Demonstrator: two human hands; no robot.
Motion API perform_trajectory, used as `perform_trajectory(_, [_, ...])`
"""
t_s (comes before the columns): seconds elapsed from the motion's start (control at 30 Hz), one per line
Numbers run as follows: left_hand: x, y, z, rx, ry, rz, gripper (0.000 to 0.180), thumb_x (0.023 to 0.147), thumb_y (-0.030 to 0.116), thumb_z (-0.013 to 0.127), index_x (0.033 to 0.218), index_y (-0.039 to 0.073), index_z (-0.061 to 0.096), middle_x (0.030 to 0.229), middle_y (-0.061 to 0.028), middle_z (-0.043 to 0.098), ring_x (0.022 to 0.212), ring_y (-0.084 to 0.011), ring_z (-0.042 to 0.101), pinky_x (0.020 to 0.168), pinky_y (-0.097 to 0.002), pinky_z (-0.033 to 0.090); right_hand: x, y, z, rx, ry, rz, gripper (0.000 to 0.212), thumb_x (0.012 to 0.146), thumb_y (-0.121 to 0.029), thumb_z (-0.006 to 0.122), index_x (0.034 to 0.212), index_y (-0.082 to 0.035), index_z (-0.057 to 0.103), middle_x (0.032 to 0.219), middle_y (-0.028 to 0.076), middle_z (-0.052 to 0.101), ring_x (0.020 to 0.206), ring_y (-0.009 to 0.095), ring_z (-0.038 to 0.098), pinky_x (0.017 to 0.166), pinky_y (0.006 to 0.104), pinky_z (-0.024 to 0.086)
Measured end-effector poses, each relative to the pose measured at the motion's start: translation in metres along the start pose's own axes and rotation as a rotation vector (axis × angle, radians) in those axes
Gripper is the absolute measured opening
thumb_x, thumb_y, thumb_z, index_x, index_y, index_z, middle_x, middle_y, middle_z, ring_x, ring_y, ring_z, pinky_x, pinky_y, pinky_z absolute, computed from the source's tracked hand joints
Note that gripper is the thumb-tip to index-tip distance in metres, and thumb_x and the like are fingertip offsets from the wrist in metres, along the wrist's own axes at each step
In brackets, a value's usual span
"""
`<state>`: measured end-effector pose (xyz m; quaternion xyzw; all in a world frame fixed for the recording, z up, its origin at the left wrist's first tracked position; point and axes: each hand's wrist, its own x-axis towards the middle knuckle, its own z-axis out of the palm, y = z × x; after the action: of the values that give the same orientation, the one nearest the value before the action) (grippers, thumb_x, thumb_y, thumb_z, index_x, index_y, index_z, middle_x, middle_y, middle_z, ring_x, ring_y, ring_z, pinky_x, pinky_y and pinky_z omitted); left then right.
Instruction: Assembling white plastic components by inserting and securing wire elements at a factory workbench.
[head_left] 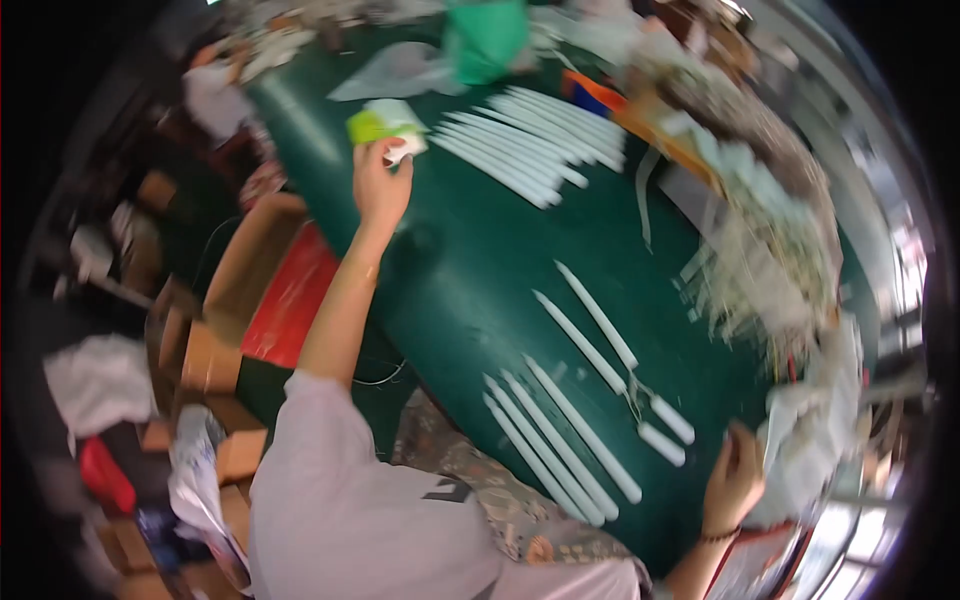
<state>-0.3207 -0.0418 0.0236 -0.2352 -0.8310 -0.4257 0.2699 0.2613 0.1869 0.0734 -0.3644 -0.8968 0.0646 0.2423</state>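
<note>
Left hand (383,185) pinching green-white pack (388,122) at upper left, right hand (737,472) curled at lower right, grip unclear, candles (580,341) on green bench (465,265)

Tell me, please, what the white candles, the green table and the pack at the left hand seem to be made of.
Candles: probably wax, smooth and evenly white, tapering to points. Table: perhaps plastic-covered; its smooth top shows soft glare. Pack: possibly thin plastic film, bright green and white; blur leaves this open.

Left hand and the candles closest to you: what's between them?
In the head view, only bare green table lies between the left hand and those candles.
</note>
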Motion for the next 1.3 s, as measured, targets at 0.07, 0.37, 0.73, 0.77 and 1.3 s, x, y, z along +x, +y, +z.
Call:
perform_trajectory(0.07, [0.042,-0.077,-0.024,0.321,0.092,-0.131,0.070,0.079,0.024,0.090,0.139,0.016,0.055,0.128,-0.0158,0.057,0.116,-0.0395,0.062,0.100,-0.0470,0.053,-0.004,-0.016,0.002,0.057,-0.090,-0.030,0.017,0.101,-0.001,0.063,0.114,-0.001,0.074,0.104,0.016,0.075,0.088,0.030,0.074,0.077,0.0385,0.057])
perform_trajectory(0.37, [0.029,-0.118,-0.039,0.197,-0.381,-0.084,0.019,0.100,0.025,0.065,0.108,0.008,0.066,0.105,-0.0226,0.071,0.102,-0.0455,0.067,0.085,-0.0556,0.053,0.009,-0.047,0.001,0.072,-0.024,-0.132,0.018,0.102,-0.013,0.069,0.113,-0.004,0.079,0.106,0.014,0.080,0.089,0.032,0.077,0.077,0.0387,0.060])
perform_trajectory(0.73, [-0.071,0.104,-0.333,-0.728,-1.305,-0.517,0.020,0.102,0.018,0.065,0.100,-0.002,0.067,0.071,-0.0031,0.066,0.051,-0.0080,0.063,0.045,-0.0232,0.046,0.021,-0.051,0.010,0.163,0.026,-0.154,0.016,0.101,-0.009,0.070,0.112,-0.001,0.079,0.105,0.017,0.079,0.087,0.032,0.076,0.075,0.0373,0.060])
perform_trajectory(0.77, [-0.070,0.098,-0.336,-0.740,-1.402,-0.518,0.020,0.102,0.018,0.065,0.103,-0.002,0.068,0.073,-0.0032,0.068,0.052,-0.0084,0.064,0.046,-0.0232,0.048,0.020,-0.051,0.012,0.163,0.024,-0.158,0.016,0.101,-0.009,0.070,0.112,-0.001,0.079,0.105,0.017,0.079,0.087,0.032,0.076,0.075,0.0373,0.060])
perform_trajectory(1.3, [0.303,-0.139,-0.258,0.694,0.144,-0.078,0.095,0.096,0.039,0.072,0.169,0.012,0.018,0.164,-0.0324,0.037,0.137,-0.0462,0.057,0.109,-0.0509,0.051,-0.011,-0.041,0.018,0.134,0.026,-0.055,0.018,0.102,-0.011,0.069,0.114,-0.001,0.078,0.106,0.017,0.080,0.088,0.034,0.077,0.078,0.0390,0.061])
